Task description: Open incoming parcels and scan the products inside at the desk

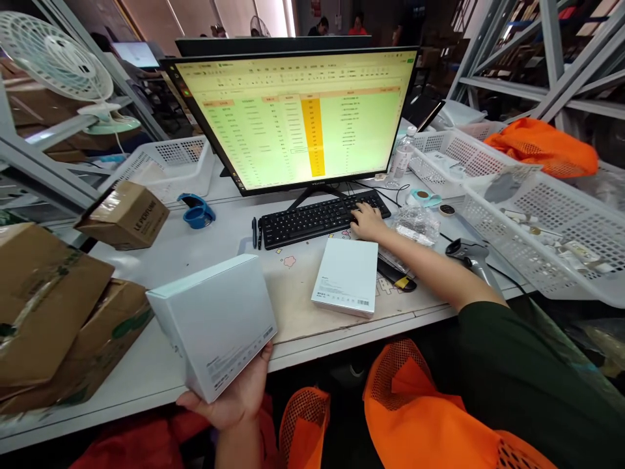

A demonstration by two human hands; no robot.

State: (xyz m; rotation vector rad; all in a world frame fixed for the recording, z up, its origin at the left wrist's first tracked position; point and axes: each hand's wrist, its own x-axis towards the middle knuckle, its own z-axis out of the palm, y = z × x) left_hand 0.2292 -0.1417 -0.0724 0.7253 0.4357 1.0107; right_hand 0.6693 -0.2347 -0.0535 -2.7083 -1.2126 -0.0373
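Note:
My left hand (234, 397) grips a white box (222, 326) from below, tilted up off the front edge of the desk, with small print along its lower side. The fingers behind the box are mostly hidden. On the right end of the black keyboard (312, 218) rests my right hand (367, 220), fingers spread over the keys and holding nothing. A second, flatter white box (346, 277) with a barcode lies on the desk mat below the keyboard. The lit monitor (303, 124) behind shows a spreadsheet with one orange column.
Cardboard boxes (46, 306) crowd the left, beside a blue tape dispenser (196, 212). A box cutter (395, 273), bubble wrap (417, 225) and a barcode scanner (471, 254) lie near my right arm. White baskets (547, 221) line the right; a bottle (403, 156) stands by the monitor.

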